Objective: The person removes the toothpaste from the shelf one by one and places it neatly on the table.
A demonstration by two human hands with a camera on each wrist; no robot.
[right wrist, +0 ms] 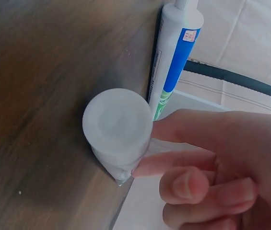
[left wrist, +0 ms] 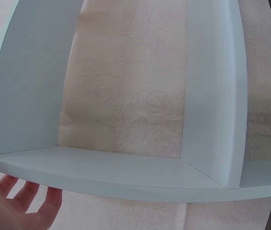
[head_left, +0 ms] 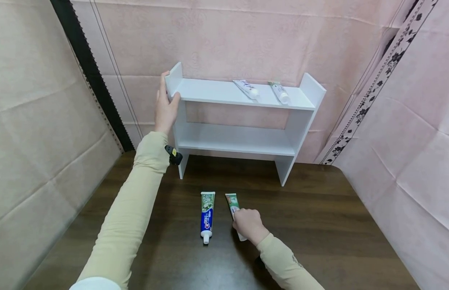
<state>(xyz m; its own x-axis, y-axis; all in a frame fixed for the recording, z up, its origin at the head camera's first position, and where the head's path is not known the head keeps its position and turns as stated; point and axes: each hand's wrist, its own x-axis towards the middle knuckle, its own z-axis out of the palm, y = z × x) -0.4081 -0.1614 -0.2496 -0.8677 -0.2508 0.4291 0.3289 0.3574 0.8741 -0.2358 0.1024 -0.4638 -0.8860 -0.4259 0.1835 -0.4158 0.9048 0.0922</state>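
The desk [head_left: 210,266] carries, at its far edge, a white shelf [head_left: 238,139]. The left hand [head_left: 166,110] pinches its side panel between thumb and fingers, ideally lightly, to steady it. Well in from that edge, the right hand [head_left: 249,223], beside a blue-and-white tube [head_left: 207,213], pinches a green-and-white tube [head_left: 232,200]. A gentle, level grip should avoid denting it or knocking its neighbour.

The left arm [head_left: 128,209] reaches far forward, the left hand [head_left: 166,108] raised, thumb spread; the right hand [head_left: 250,224], lower, pinches with thumb and forefinger.
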